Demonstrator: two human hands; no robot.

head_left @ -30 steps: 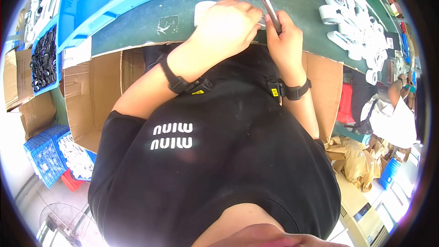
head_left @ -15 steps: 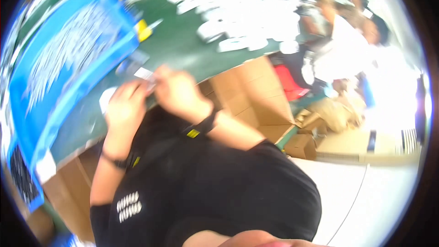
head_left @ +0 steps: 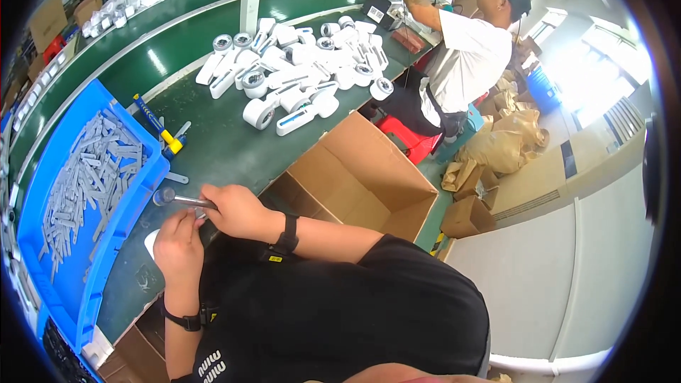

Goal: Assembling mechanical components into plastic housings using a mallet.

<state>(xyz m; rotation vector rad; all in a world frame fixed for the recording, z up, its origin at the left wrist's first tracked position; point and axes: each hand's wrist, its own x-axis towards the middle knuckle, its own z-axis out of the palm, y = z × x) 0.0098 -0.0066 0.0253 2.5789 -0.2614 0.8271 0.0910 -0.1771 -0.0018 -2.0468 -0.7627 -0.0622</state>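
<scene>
My right hand (head_left: pixel 237 211) is closed round a tool with a metal shaft (head_left: pixel 191 201) and a rounded grey head (head_left: pixel 164 196), which looks like a small hammer. The tool points left over the table edge. Just below it, my left hand (head_left: pixel 179 247) is closed, with its fingertips pinching a small pale piece (head_left: pixel 201 215) whose kind I cannot make out. A white part (head_left: pixel 150 243) shows from beneath the left hand, mostly hidden by it. Beyond the hands, a grey flat strip (head_left: pixel 176 178) lies on the green table (head_left: pixel 213 145).
A blue bin (head_left: pixel 117 259) of grey strips stands at the left, near a yellow-and-blue tool (head_left: pixel 159 126). White round-headed handheld devices (head_left: pixel 298 78) are heaped ahead. An open cardboard box (head_left: pixel 379 170) sits against the table's near edge. A person in white (head_left: pixel 472 50) works at the far right.
The view has swung and sharpened. Both hands were close together at a small whitish piece; now the right hand grips the hammer-like tool beside the left hand, which stays pinched.
</scene>
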